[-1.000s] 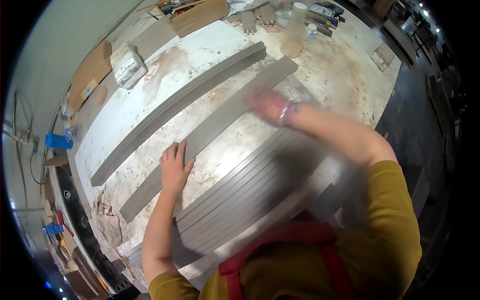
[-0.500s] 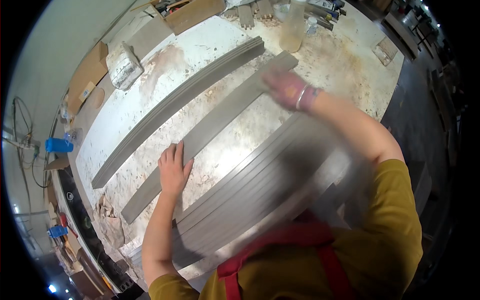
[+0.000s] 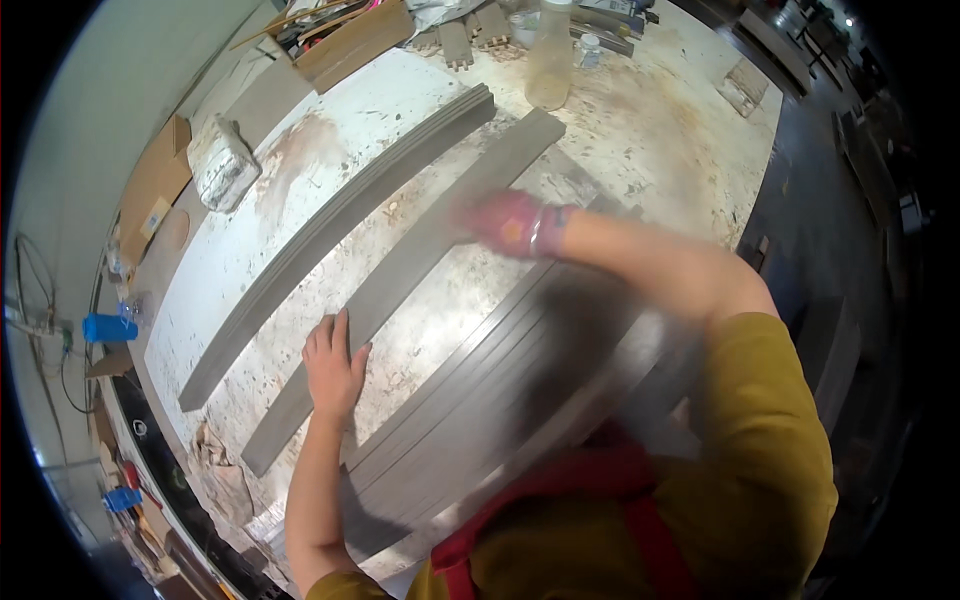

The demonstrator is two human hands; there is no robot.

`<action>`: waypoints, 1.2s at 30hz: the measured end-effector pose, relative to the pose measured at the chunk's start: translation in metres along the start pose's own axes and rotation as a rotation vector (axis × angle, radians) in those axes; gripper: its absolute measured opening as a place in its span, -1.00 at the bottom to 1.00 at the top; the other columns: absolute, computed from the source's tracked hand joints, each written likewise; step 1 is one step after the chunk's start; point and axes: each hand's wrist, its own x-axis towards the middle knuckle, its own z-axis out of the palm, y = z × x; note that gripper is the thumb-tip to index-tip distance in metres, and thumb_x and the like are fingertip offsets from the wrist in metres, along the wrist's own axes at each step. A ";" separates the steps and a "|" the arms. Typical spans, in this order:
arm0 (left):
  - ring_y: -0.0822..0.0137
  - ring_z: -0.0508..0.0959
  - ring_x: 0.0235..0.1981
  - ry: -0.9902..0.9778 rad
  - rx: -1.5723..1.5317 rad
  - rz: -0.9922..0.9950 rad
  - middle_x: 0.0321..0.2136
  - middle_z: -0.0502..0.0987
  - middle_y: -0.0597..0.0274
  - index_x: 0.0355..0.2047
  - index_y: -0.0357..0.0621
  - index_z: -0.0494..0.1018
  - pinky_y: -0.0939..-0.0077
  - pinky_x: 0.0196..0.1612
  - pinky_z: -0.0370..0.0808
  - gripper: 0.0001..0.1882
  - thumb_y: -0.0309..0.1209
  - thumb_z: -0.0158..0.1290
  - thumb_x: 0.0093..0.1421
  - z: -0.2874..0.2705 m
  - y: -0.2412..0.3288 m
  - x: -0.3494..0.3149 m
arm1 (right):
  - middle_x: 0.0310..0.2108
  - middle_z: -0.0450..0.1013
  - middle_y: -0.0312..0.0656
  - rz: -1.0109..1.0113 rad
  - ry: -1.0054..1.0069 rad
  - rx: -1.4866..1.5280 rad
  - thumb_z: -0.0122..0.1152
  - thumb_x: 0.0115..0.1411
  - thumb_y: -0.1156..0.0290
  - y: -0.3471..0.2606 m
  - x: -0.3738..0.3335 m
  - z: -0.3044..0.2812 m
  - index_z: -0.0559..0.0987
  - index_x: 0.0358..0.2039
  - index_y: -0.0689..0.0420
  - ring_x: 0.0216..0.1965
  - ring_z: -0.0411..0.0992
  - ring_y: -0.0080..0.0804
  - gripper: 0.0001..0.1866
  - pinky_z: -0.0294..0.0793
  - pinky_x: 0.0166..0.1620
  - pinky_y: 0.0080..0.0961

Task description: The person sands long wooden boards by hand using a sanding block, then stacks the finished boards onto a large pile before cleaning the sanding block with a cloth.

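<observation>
A long grey-brown wooden board (image 3: 410, 265) lies diagonally across the stained white tabletop (image 3: 680, 150). My bare left hand (image 3: 334, 372) rests flat on its lower left part, fingers stretched out. Over the board's middle is my right hand (image 3: 508, 224), in a pink glove with a light band at the wrist. Motion smears its fingers, so whether anything is under or in them does not show. Beyond this board stands a stack of narrow grey strips (image 3: 335, 235). On my near side, several more grey boards (image 3: 450, 390) lie side by side, partly in my shadow.
At the back are a wooden box of tools (image 3: 355, 45), a cloudy plastic bottle (image 3: 550, 60) and small jars (image 3: 588, 48). A white wrapped block (image 3: 222, 165) sits at the far left, a crumpled cloth (image 3: 222, 475) at the left edge. Another block (image 3: 742, 88) lies far right.
My right hand has swept along the board from near its far end down toward the middle. My left hand stays on the board. The whole view has shifted slightly.
</observation>
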 end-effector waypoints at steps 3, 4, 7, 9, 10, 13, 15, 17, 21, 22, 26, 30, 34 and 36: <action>0.00 0.25 0.07 0.011 0.009 0.026 0.06 0.27 0.01 0.17 -0.12 0.21 0.14 0.13 0.15 -0.34 -0.23 0.10 0.07 0.000 0.005 0.003 | -0.16 0.44 0.07 0.070 0.278 -0.030 0.03 0.11 0.38 0.083 -0.031 -0.003 0.42 -0.04 0.13 -0.13 0.43 0.04 -0.63 0.42 -0.05 -0.23; 0.00 0.25 0.07 0.009 0.009 0.027 0.06 0.27 0.01 0.17 -0.12 0.21 0.14 0.13 0.15 -0.34 -0.23 0.10 0.07 0.001 0.005 0.002 | -0.18 0.44 0.08 0.258 0.240 -0.015 0.06 0.10 0.38 0.106 -0.039 -0.018 0.41 -0.02 0.13 -0.13 0.43 0.03 -0.61 0.42 -0.05 -0.22; -0.03 0.25 0.07 -0.025 -0.004 0.028 0.07 0.26 -0.01 0.17 -0.13 0.21 0.14 0.14 0.15 -0.36 -0.23 0.09 0.08 -0.003 0.004 0.001 | -0.17 0.46 0.08 0.711 0.364 0.088 0.14 0.09 0.29 0.185 -0.066 -0.030 0.45 -0.05 0.11 -0.16 0.45 -0.02 -0.61 0.42 -0.11 -0.27; -0.05 0.24 0.09 -0.049 -0.046 0.024 0.07 0.26 -0.03 0.16 -0.15 0.22 0.12 0.14 0.14 -0.35 -0.26 0.10 0.06 -0.008 0.003 -0.009 | -0.17 0.47 0.06 0.745 0.368 -0.029 0.16 0.08 0.24 0.180 -0.081 -0.045 0.47 -0.07 0.10 -0.16 0.46 -0.06 -0.60 0.42 -0.12 -0.29; -0.05 0.24 0.09 -0.061 -0.042 0.025 0.07 0.26 -0.03 0.16 -0.15 0.22 0.12 0.14 0.14 -0.35 -0.26 0.10 0.06 -0.008 0.000 -0.016 | -0.16 0.48 0.03 0.782 0.365 0.316 0.18 0.07 0.21 0.171 -0.085 -0.048 0.48 -0.07 0.10 -0.17 0.47 -0.11 -0.58 0.42 -0.11 -0.33; -0.06 0.24 0.08 -0.077 -0.037 0.041 0.07 0.25 -0.05 0.16 -0.16 0.22 0.10 0.13 0.14 -0.34 -0.24 0.09 0.06 -0.008 -0.004 -0.027 | -0.15 0.48 -0.02 0.719 0.379 0.603 0.21 0.04 0.18 0.160 -0.080 -0.043 0.48 -0.07 0.11 -0.15 0.47 -0.18 -0.54 0.41 -0.07 -0.38; -0.05 0.25 0.07 -0.072 -0.019 0.047 0.07 0.26 -0.03 0.16 -0.14 0.23 0.10 0.12 0.15 -0.34 -0.22 0.11 0.06 -0.006 -0.004 -0.029 | -0.10 0.47 -0.03 0.586 0.417 0.527 0.21 0.02 0.20 0.160 -0.072 -0.037 0.48 -0.04 0.13 -0.08 0.45 -0.23 -0.52 0.38 0.00 -0.45; -0.04 0.25 0.06 -0.061 -0.001 0.060 0.06 0.27 -0.01 0.15 -0.12 0.24 0.10 0.12 0.15 -0.34 -0.20 0.12 0.05 -0.005 -0.002 -0.026 | -0.09 0.47 -0.03 0.577 0.435 0.562 0.20 0.02 0.21 0.166 -0.072 -0.029 0.49 -0.04 0.13 -0.07 0.44 -0.22 -0.52 0.38 0.02 -0.45; -0.04 0.25 0.07 -0.062 0.019 0.044 0.07 0.26 0.00 0.16 -0.11 0.23 0.09 0.12 0.15 -0.33 -0.18 0.11 0.05 -0.005 0.002 -0.026 | -0.09 0.48 -0.06 0.584 0.355 0.561 0.18 0.00 0.29 0.154 -0.106 -0.030 0.51 -0.05 0.14 -0.08 0.44 -0.26 -0.54 0.38 0.02 -0.47; -0.04 0.24 0.07 -0.058 0.023 0.043 0.07 0.26 0.01 0.16 -0.11 0.22 0.09 0.12 0.15 -0.33 -0.18 0.11 0.05 -0.004 0.004 -0.026 | -0.11 0.49 -0.08 0.572 0.287 0.571 0.18 -0.01 0.31 0.156 -0.122 -0.032 0.51 -0.05 0.14 -0.10 0.45 -0.29 -0.54 0.39 0.00 -0.48; -0.03 0.24 0.07 -0.049 0.035 0.046 0.07 0.25 0.01 0.16 -0.10 0.21 0.09 0.12 0.15 -0.32 -0.19 0.11 0.04 -0.003 0.009 -0.023 | -0.27 0.54 -0.15 0.513 0.009 0.482 0.19 -0.01 0.34 0.172 -0.162 -0.042 0.52 -0.07 0.17 -0.23 0.47 -0.42 -0.56 0.44 -0.13 -0.51; -0.06 0.25 0.08 -0.043 0.026 -0.001 0.07 0.27 -0.04 0.14 -0.12 0.25 0.08 0.13 0.16 -0.36 -0.20 0.10 0.05 -0.005 0.003 -0.033 | -0.26 0.49 -0.14 0.628 0.490 0.702 0.15 0.08 0.33 0.145 -0.116 -0.050 0.48 -0.02 0.19 -0.27 0.44 -0.43 -0.58 0.44 -0.16 -0.49; -0.06 0.28 0.09 -0.084 -0.016 -0.003 0.04 0.31 -0.10 0.10 -0.15 0.28 0.09 0.14 0.19 -0.41 -0.20 0.09 0.08 -0.014 -0.001 -0.028 | -0.23 0.47 -0.10 0.389 0.433 0.587 0.08 0.10 0.25 0.096 -0.075 -0.050 0.45 0.01 0.21 -0.20 0.42 -0.37 -0.52 0.38 -0.06 -0.47; -0.04 0.27 0.09 -0.038 0.016 0.073 0.06 0.28 -0.07 0.12 -0.10 0.25 0.12 0.13 0.20 -0.41 -0.16 0.06 0.11 -0.010 -0.002 -0.024 | -0.20 0.45 -0.25 0.213 0.468 0.784 0.13 0.14 0.28 0.076 -0.043 -0.038 0.46 0.02 0.18 -0.21 0.37 -0.51 -0.56 0.36 -0.10 -0.55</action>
